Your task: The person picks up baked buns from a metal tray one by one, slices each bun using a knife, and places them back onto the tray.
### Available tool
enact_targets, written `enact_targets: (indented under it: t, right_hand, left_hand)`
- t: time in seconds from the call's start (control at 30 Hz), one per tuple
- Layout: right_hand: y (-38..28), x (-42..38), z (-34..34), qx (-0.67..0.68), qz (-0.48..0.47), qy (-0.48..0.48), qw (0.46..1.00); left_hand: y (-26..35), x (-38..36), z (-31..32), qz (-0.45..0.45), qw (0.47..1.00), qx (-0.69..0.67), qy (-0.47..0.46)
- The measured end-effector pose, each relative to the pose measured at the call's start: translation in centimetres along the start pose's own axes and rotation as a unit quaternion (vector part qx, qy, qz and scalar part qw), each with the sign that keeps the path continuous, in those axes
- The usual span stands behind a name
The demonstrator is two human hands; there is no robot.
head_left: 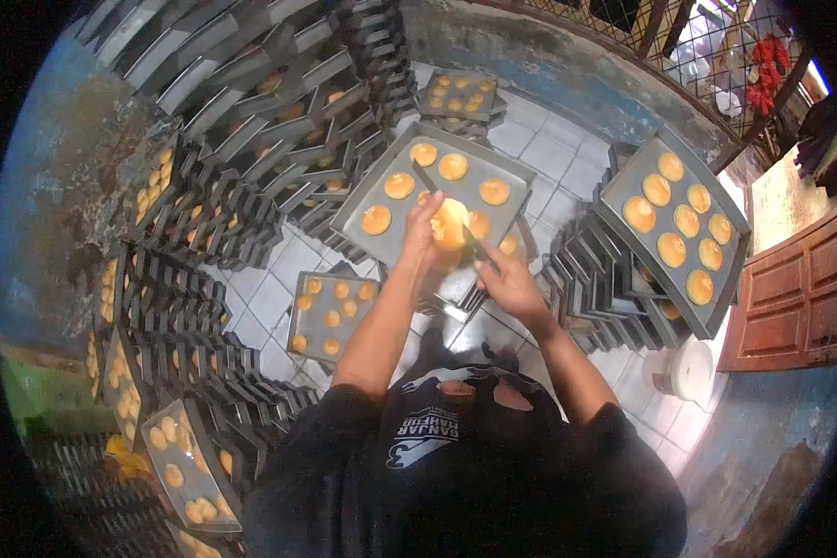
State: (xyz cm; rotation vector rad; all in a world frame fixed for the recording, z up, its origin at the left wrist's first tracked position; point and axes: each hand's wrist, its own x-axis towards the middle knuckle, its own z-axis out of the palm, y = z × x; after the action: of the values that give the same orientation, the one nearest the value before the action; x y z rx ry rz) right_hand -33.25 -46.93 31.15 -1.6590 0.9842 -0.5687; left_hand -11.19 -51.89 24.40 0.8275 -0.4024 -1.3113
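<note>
My left hand (422,231) is closed around a round golden bun (450,223), held up over a grey metal tray (358,193). In my right hand (511,284) is a knife (471,244), gripped by its handle. Its blade meets the bun's near right edge, and a dark blade-like strip (424,177) shows beyond the bun's far side, in line with it. Several more baked buns (453,166) sit spaced apart on the tray below. The bun and my hands hide part of that tray.
At the right, a tray of buns (660,223) tops a tall stack. Crisscrossed tray stacks (279,121) crowd the left wall. A low tray (312,316) with buns rests near the tiled floor (279,256). A white bucket (693,369) stands near a brown wooden door (795,298).
</note>
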Motion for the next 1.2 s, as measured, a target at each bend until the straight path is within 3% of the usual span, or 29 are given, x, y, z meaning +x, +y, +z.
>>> enact_targets:
  t: [0.1, 0.17, 0.23, 0.27, 0.37, 0.47, 0.57, 0.63, 0.77, 0.83, 0.9, 0.93, 0.97, 1.03, 1.07, 1.1, 1.13, 1.17, 1.2]
  right_hand:
    - [3.0, -3.5, 0.3, -0.068, -0.091, 0.014, 0.993]
    - [3.0, -4.7, 0.5, -0.06, -0.066, 0.013, 0.996]
    - [2.2, -3.3, 0.6, 0.036, -0.054, 0.005, 0.998]
    - [2.7, -1.3, 1.2, 0.021, 0.005, -0.01, 1.0]
    - [4.0, 0.8, 1.8, 0.004, -0.023, 0.008, 1.0]
    - [5.2, -2.8, 1.4, 0.003, -0.033, -0.028, 0.999]
    - [5.8, -3.6, 1.9, 0.035, -0.018, -0.053, 0.998]
    - [6.8, -1.3, 3.4, 0.065, -0.067, -0.023, 0.995]
    - [7.6, 3.0, 5.8, 0.022, -0.007, -0.023, 0.999]
    - [7.7, 1.6, 6.3, 0.007, -0.015, -0.028, 0.999]
    - [9.0, -1.2, 6.3, 0.022, 0.071, -0.045, 0.996]
    - [10.2, -2.8, 6.3, -0.041, 0.027, -0.028, 0.998]
    - [12.1, -4.5, 6.2, -0.104, -0.02, -0.012, 0.994]
    - [18.7, -9.0, 5.8, -0.07, 0.058, -0.041, 0.995]
    - [20.1, -10.8, 5.3, -0.041, 0.109, -0.053, 0.992]
    - [18.6, -11.6, 4.4, 0.016, 0.181, -0.066, 0.981]
    - [18.0, -12.5, 4.5, 0.011, 0.185, -0.071, 0.98]
    - [17.6, -13.3, 4.6, 0.092, 0.213, -0.045, 0.972]
    - [17.0, -13.1, 4.7, 0.131, 0.23, -0.034, 0.964]
  left_hand:
    - [2.1, 0.5, -1.7, 0.015, 1.0, -0.014, -0.003]
    - [1.8, -0.5, -1.6, 0.0, 1.0, -0.023, 0.007]
    - [-0.5, -1.4, -0.5, -0.024, 0.999, -0.035, 0.028]
    - [-1.7, -2.1, 0.4, -0.027, 0.998, -0.019, 0.06]
    - [-1.7, -1.4, -0.1, 0.01, 0.998, -0.025, 0.062]
    - [1.0, -0.5, -1.9, 0.023, 0.997, -0.039, 0.064]
    - [0.8, -0.7, -3.0, 0.005, 0.996, -0.053, 0.067]
    - [-1.4, -0.7, -2.7, -0.037, 0.992, -0.088, 0.084]
    - [-3.1, 0.3, -4.4, -0.028, 0.988, -0.097, 0.119]
    - [-2.3, 2.3, -6.3, -0.028, 0.985, -0.095, 0.139]
    - [-2.0, 3.8, -9.1, -0.035, 0.981, -0.098, 0.164]
    - [-1.9, 4.7, -10.3, -0.031, 0.982, -0.093, 0.163]
    - [-2.0, 5.5, -11.6, -0.027, 0.983, -0.089, 0.161]
    - [-1.9, 6.5, -13.7, -0.037, 0.978, -0.097, 0.183]
    - [-1.7, 6.5, -14.8, -0.015, 0.975, 0.081, 0.205]
    - [-1.5, 6.5, -16.0, 0.007, 0.941, 0.257, 0.221]
    - [-1.1, 6.7, -17.1, 0.028, 0.876, 0.425, 0.227]
    - [-0.4, 7.5, -18.3, 0.025, 0.878, 0.42, 0.23]
    - [0.4, 8.5, -19.7, 0.145, 0.817, 0.509, 0.23]
